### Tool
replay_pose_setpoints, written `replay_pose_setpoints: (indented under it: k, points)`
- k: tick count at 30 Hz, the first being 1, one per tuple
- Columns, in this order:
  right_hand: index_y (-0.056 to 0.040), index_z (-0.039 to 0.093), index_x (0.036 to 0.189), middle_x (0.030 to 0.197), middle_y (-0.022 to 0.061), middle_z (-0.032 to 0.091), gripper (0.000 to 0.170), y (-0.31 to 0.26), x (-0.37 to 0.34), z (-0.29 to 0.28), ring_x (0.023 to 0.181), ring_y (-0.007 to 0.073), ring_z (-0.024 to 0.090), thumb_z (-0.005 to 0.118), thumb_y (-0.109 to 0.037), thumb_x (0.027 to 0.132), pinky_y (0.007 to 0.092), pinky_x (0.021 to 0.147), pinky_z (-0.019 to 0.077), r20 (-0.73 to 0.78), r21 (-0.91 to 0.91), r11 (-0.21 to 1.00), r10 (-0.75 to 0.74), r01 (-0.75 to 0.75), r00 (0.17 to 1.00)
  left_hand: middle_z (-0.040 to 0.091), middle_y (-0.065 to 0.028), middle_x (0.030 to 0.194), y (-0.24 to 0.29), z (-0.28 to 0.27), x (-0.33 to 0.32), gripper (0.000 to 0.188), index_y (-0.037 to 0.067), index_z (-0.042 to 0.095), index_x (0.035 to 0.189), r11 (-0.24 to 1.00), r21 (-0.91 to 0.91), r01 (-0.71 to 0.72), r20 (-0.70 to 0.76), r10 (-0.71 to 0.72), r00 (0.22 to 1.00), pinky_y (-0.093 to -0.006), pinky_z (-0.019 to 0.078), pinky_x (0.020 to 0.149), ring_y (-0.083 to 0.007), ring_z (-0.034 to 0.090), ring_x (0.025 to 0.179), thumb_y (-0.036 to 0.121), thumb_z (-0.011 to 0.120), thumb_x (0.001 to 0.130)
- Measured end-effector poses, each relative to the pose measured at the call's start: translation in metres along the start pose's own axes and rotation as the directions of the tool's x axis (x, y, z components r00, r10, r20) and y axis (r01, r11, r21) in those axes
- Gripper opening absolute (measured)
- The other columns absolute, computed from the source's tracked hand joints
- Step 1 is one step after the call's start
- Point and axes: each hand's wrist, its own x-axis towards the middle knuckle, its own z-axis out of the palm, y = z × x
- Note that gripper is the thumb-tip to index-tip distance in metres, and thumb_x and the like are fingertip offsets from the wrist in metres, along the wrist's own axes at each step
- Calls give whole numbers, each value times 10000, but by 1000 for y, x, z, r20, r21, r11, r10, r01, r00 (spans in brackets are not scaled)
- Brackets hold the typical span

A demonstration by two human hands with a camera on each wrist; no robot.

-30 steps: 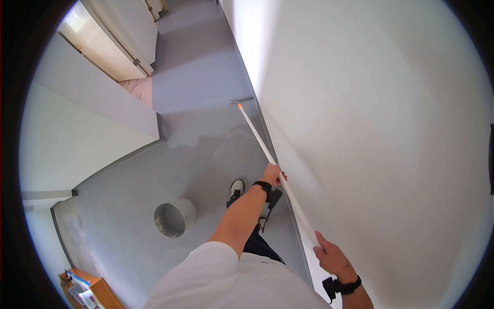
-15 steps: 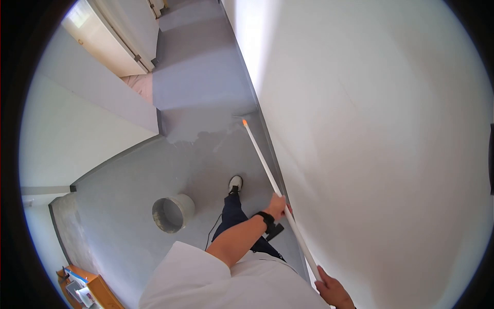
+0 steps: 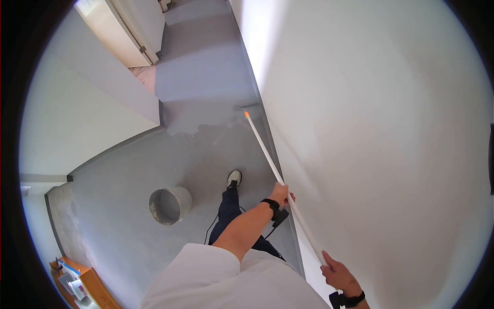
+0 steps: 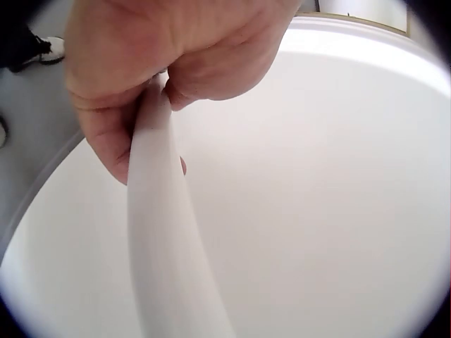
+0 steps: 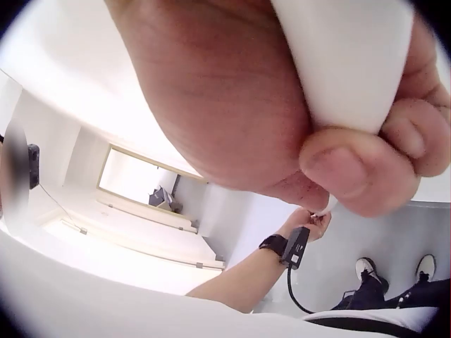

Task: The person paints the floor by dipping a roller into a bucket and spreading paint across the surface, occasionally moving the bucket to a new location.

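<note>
- Pole [image 3: 265, 150]: slanting beside the white wall [image 3: 370, 113]; probably light, stiff, slightly slippery if wet.
- Left hand [image 3: 279, 194] and right hand [image 3: 339, 274]: fingers curled round it, well apart, likely the steadiest hold.
- Orange tip [image 3: 247, 115]: far end.

Bucket [image 3: 183, 205] on floor [image 3: 118, 221], left of pole [image 3: 265, 150]; shoe [image 3: 234, 178] between them. Pole runs near right to far centre, beside right wall [image 3: 391, 129], roller [image 3: 251, 106] at far end. Door [image 3: 110, 31] far left. Box [image 3: 96, 289] near left, items [image 3: 77, 288] in it.
</note>
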Motion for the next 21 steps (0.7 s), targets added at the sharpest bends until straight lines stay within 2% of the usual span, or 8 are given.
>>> replay_pose_setpoints:
  k: [3, 5, 8, 10, 15, 17, 20, 21]
  points:
    - [-92, 320, 1418, 925, 250, 605, 552, 28, -21, 20, 862, 391, 591, 489, -190, 902, 428, 735, 472, 22, -16, 1000, -13, 13, 1000, 476, -179, 851, -25, -6, -25, 302, 109, 236, 1191, 999, -3, 37, 15, -37, 999, -455, 542, 497, -280, 548, 613, 123, 411, 946]
    - [-110, 315, 1444, 699, -8, 509, 597, -17, -52, 15, 560, 91, 470, 539, -199, 897, 247, 560, 439, 108, 276, 947, 139, -164, 984, 475, -182, 851, -35, -11, -38, 323, 103, 225, 1203, 999, -10, 40, -7, -40, 999, -458, 542, 485, -280, 548, 606, 114, 415, 942]
    - [-112, 316, 1444, 706, -4, 517, 601, -13, -33, 13, 561, 92, 470, 543, -197, 894, 249, 564, 443, 78, 175, 967, 173, -185, 982, 475, -182, 854, -34, -13, -24, 319, 98, 216, 1194, 999, -9, 32, 9, -32, 999, -462, 544, 499, -275, 553, 617, 127, 415, 947]
    - [-127, 318, 1445, 721, 3, 526, 602, 32, 3, 18, 570, 94, 473, 546, -205, 893, 250, 572, 446, -9, 81, 987, -142, 142, 990, 475, -182, 859, -27, -17, 8, 319, 94, 215, 1192, 998, -6, 56, 14, -56, 998, -465, 546, 506, -277, 554, 619, 130, 416, 947]
    - [-123, 320, 1445, 699, 7, 518, 596, -17, -46, 20, 574, 87, 468, 543, -186, 895, 248, 568, 444, 58, 117, 985, 123, -129, 991, 475, -181, 871, -47, -22, -28, 320, 91, 215, 1194, 998, 8, 62, 14, -62, 998, -474, 554, 534, -295, 562, 628, 140, 413, 948]
    - [-169, 376, 1415, 672, 183, 567, 521, -3, -56, 25, 620, 244, 549, 498, -164, 909, 364, 584, 447, -38, 87, 990, -112, 114, 993, 477, -185, 872, -65, -41, -21, 316, 98, 217, 1193, 997, -1, 79, 17, -79, 997, -477, 555, 533, -301, 567, 630, 140, 411, 948]
    - [-117, 342, 1428, 799, 193, 593, 577, -12, -38, 13, 640, 211, 569, 532, -127, 883, 348, 601, 473, -25, 18, 995, -98, 99, 995, 482, -195, 878, -67, -55, 9, 312, 100, 220, 1192, 456, 499, -737, 598, 434, 674, -481, 557, 534, -305, 569, 635, 138, 409, 947]
    - [-117, 342, 1428, 799, 193, 593, 577, -10, -24, 10, 640, 211, 569, 532, -127, 883, 348, 601, 473, -25, 14, 995, -102, 102, 995, 485, -198, 881, -37, -34, 2, 315, 98, 219, 1195, 851, 339, -401, 296, 308, 904, -481, 557, 536, -309, 572, 637, 137, 409, 947]
